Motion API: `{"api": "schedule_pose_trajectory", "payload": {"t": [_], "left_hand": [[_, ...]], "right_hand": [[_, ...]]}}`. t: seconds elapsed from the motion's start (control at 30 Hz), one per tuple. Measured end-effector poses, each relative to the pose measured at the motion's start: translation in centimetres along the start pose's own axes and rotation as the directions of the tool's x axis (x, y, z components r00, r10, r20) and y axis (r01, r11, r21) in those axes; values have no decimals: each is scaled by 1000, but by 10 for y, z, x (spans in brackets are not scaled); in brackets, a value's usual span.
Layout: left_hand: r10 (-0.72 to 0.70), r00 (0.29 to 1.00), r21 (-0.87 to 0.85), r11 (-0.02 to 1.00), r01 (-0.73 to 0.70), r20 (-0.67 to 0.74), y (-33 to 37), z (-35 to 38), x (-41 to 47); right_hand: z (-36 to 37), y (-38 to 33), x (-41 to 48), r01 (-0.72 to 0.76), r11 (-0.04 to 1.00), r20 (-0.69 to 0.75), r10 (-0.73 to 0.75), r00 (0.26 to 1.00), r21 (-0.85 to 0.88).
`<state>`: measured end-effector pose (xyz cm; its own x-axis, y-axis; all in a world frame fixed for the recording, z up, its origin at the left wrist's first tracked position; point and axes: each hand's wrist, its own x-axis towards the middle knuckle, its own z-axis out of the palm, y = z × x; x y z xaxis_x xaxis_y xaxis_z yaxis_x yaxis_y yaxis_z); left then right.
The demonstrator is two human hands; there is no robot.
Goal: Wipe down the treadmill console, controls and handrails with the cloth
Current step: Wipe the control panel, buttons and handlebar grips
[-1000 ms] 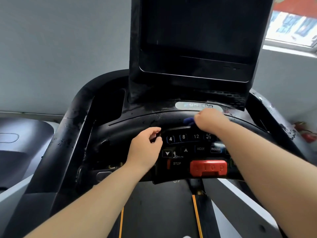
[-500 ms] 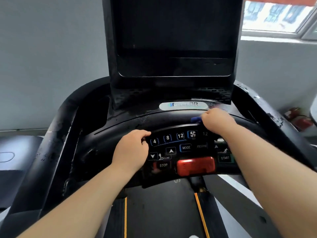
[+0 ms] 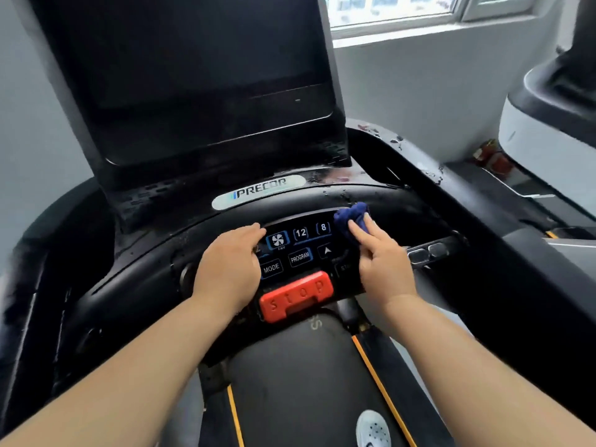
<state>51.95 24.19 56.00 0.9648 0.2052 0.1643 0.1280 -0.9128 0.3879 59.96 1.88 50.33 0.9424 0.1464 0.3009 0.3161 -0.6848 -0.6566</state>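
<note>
Grey wall (image 3: 403,91) behind; mid-frame, with cloth (image 3: 351,213) pinched in right hand (image 3: 383,264), dab keys (image 3: 300,233) lightly, left hand (image 3: 229,269) resting flat.

Both forearms are stretched from the lower corners toward mid-frame. The left hand (image 3: 229,269) is laid palm-down, fingers (image 3: 250,233) relaxed; a crumpled dark-blue cloth (image 3: 350,214) is pinched by the right hand (image 3: 385,266).
</note>
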Motion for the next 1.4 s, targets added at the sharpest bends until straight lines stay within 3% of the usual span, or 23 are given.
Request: {"api": "schedule_pose_trajectory", "payload": {"t": [0.1, 0.23, 0.3, 0.47, 0.57, 0.63, 0.77, 0.87, 0.97, 1.0, 1.1, 1.2, 1.3, 1.4], "left_hand": [[9, 1000, 22, 1000, -9, -19, -1, 4, -4], [90, 994, 46, 995, -94, 66, -13, 8, -11], [109, 992, 48, 992, -112, 66, -18, 7, -17], [-3, 1000, 97, 995, 3, -7, -33, 12, -42], [11, 1000, 141, 990, -14, 22, -42, 13, -52], [39, 998, 156, 987, -44, 40, -44, 8, -55], [63, 997, 132, 989, -70, 54, -45, -1, -57], [46, 996, 35, 998, -48, 71, -47, -8, -58], [67, 994, 2, 998, -68, 85, -56, -10, -64], [79, 993, 1, 997, -80, 92, -59, -8, -67], [82, 995, -38, 996, -80, 58, -60, -1, -72], [-76, 995, -172, 983, 64, -66, -61, -3, -76], [-212, 977, -312, 929, 199, -8, -71, -7, -80], [-220, 973, -394, 889, 232, 76, -79, -6, -85]], "right_hand": [[12, -14, -8, -100, 994, -63, 103, 993, 43], [32, -12, -80, 2, 998, 7, -3, 1000, 56], [26, 1, -87, 18, 999, -25, -17, 1000, 43], [26, -10, -68, -305, 929, -174, 343, 923, 209], [36, -19, -82, -135, 987, -153, 146, 977, 85], [31, -10, -82, -91, 994, -147, 98, 984, 57], [12, -6, -55, -388, 882, -196, 445, 874, 268], [7, -9, -55, -435, 842, -220, 512, 831, 319], [9, -12, -67, -549, 737, -180, 648, 740, 393], [15, -19, -74, -538, 749, -174, 632, 755, 387], [39, -51, -91, -334, 896, -110, 379, 919, 295], [29, -49, -79, -358, 875, -134, 417, 899, 326], [6, -44, -59, -404, 855, -227, 486, 844, 326], [31, -78, -66, -196, 968, -100, 213, 972, 155]]}}
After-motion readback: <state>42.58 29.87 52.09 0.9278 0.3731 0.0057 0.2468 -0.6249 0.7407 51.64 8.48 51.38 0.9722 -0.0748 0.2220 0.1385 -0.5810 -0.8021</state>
